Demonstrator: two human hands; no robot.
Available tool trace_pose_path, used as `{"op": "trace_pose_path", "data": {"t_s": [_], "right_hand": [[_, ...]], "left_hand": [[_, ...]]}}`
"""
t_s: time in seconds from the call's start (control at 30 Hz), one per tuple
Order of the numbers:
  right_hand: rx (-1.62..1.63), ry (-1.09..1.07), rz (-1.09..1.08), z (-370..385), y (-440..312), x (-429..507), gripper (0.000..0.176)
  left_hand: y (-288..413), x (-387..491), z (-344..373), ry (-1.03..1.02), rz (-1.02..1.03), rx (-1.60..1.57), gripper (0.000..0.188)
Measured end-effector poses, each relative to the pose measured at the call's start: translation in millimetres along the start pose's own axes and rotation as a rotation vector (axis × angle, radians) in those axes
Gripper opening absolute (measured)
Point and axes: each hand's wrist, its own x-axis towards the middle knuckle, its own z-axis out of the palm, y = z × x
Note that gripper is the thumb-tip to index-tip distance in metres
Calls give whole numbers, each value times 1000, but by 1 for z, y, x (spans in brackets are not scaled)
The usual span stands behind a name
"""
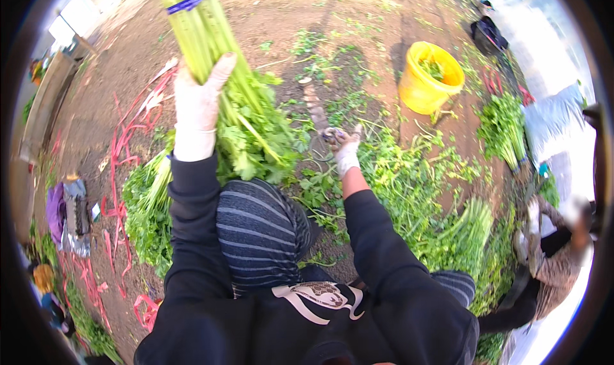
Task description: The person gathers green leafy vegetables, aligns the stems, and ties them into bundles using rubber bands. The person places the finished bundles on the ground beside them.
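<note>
My left hand [204, 94], in a pale glove, grips a bunch of celery [240, 91] by its stalks, its root end at the top and its leaves hanging over my knee. A purple tie [193, 0] goes around the stalks near the root end. My right hand [344, 146], gloved too, is over the soil near the middle, fingers bent around a small purple-and-white bundle, perhaps ties. Just beyond it, a pale brownish stick-like thing [314, 103] reaches away; I cannot tell whether the hand touches it.
A yellow bucket [417, 91] holding leaves stands at the upper right. Loose celery leaves [398, 168] litter the soil. More celery lies at my left [148, 211] and right [467, 226], and another bunch [501, 125] farther right. Red ribbons [115, 173] trail at left. A co-worker [556, 269] is at far right.
</note>
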Motion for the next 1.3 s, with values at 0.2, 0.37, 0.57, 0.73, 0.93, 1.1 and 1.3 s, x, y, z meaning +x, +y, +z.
{"op": "trace_pose_path", "data": {"t_s": [0.2, 0.37, 0.57, 0.73, 0.93, 1.1, 1.3], "right_hand": [[-1143, 93, -374, -6, -41, -6, 60], [-510, -164, -904, 141, -161, -179, 28], [-1086, -311, -1508, 216, -177, -322, 23], [-1157, -80, -1758, 191, -207, -365, 9], [-804, -290, -1418, 180, -216, -395, 8], [-598, -426, -1205, 174, -252, -382, 18], [-23, -540, -1386, 138, -382, -424, 16]], "left_hand": [[-7, 5, 16, -86, -90, -133, 48], [12, -3, 35, -72, -212, -483, 44], [72, -31, 73, -398, -218, -777, 41], [69, -60, 113, -454, -297, -950, 45], [87, -103, 132, -605, -237, -978, 47], [54, -151, 164, -795, -236, -765, 55], [29, -177, 166, -814, -186, -552, 59]]}}
